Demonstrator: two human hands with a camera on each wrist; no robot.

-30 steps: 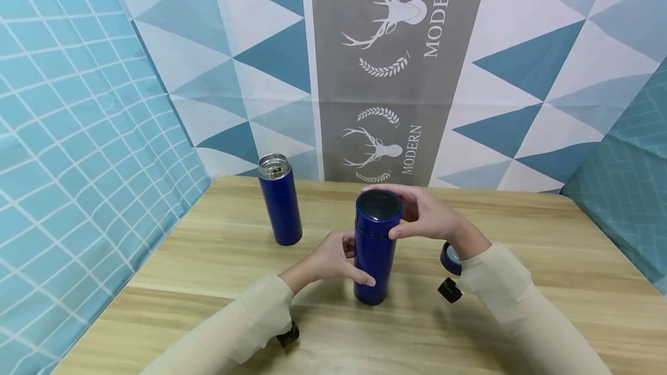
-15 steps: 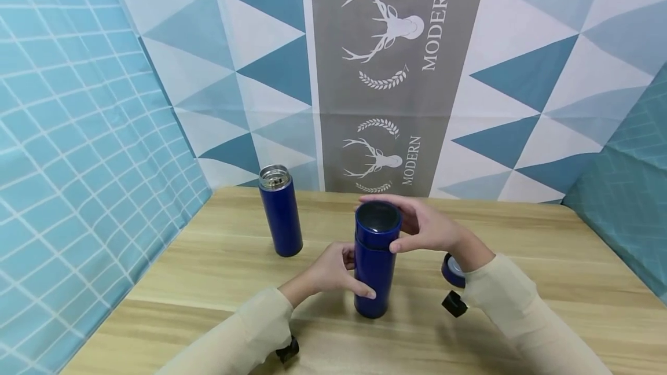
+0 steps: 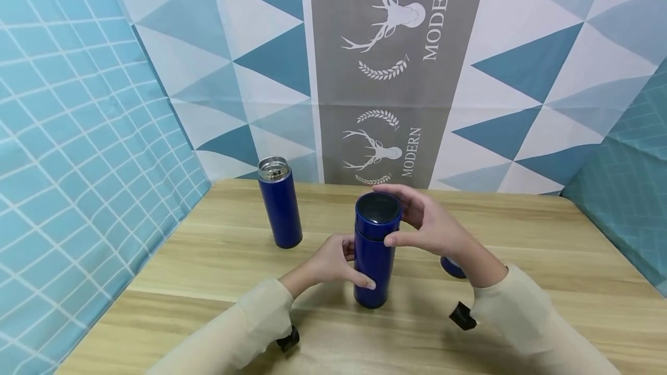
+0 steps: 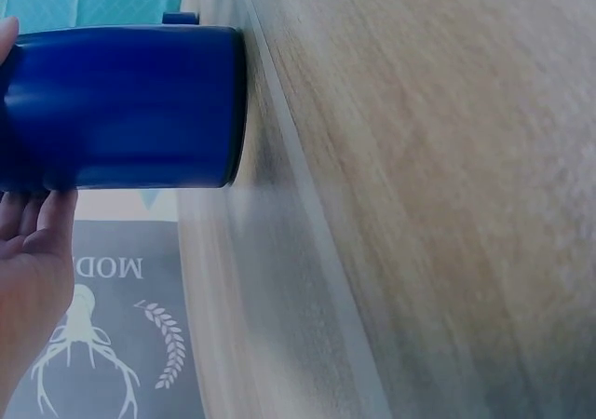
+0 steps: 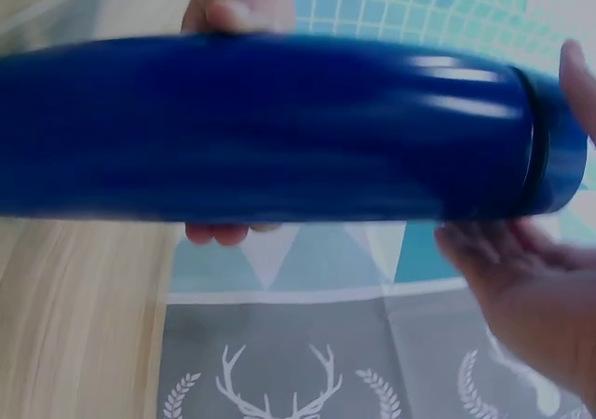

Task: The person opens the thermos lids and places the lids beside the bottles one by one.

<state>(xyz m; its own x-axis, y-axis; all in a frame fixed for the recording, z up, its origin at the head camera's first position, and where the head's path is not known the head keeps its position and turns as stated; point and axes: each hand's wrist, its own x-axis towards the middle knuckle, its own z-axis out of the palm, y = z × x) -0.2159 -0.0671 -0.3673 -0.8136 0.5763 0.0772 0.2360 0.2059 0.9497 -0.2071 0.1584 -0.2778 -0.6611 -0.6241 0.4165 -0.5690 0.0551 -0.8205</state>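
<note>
A dark blue thermos flask [image 3: 374, 271] stands upright before me, its matching lid [image 3: 377, 213] seated on top with a thin dark seam below. My left hand [image 3: 333, 260] grips the flask's body from the left, thumb across the front. Around the lid curls my right hand [image 3: 432, 225], its thumb near the seam and its fingers behind. In the left wrist view the flask's base [image 4: 233, 107] is at or just above the tabletop; I cannot tell which. The right wrist view shows the flask lengthwise, with fingers [image 5: 494, 251] of my right hand by the lid end.
A second blue flask [image 3: 281, 207], lidless with a steel mouth, stands at the back left. Behind my right wrist lies a loose blue lid [image 3: 452, 267], partly hidden. The wooden table [image 3: 208, 282] meets patterned cloth walls [image 3: 271, 62] at the back and sides.
My right hand has turned a little on the lid, its wrist swinging right and covering more of the loose lid. My left hand and the flask stay put. The head view tilts slightly.
</note>
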